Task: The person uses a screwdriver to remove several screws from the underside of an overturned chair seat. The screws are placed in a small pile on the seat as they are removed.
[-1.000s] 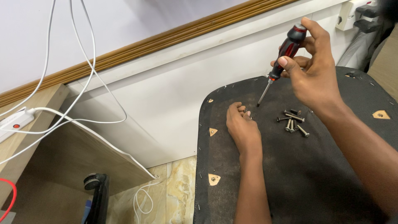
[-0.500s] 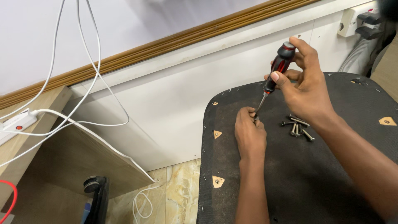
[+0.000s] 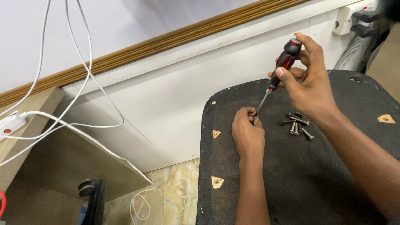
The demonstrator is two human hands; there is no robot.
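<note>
The right hand (image 3: 310,81) is gripping a red-and-black screwdriver (image 3: 280,73) by its handle, the shaft slanting down to the left hand (image 3: 248,133). The left hand is pinching a screw (image 3: 254,116) between its fingertips against the black seat panel (image 3: 300,179), right under the screwdriver tip. A loose cluster of screws (image 3: 296,125) is lying on the panel just beside the right wrist. Compared with a second ago, the screwdriver tip is now meeting the pinched screw, and the left hand has moved up toward the panel's edge.
</note>
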